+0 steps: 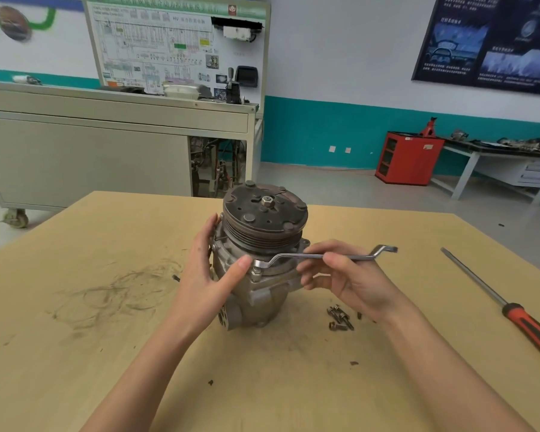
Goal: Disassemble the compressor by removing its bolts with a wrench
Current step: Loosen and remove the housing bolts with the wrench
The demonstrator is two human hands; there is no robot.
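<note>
My left hand (206,275) rests against the left side of the compressor (262,299), fingers nearly straight, holding nothing. The compressor stands upright, pulley up, in the middle of the table (106,244). The wrench (325,256) has its ring on a bolt (256,271) at the near rim, by my left thumb tip, its handle running right. My right hand (349,282) pinches that handle between thumb and curled fingers. A few loose bolts (340,318) lie on the table nearer to me than that hand, and a screwdriver (512,310) lies far right.

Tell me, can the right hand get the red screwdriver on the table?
Probably yes. The screwdriver lies off to the side of the right hand, with only bare table between. But that hand pinches the wrench, so it must let go first.
</note>
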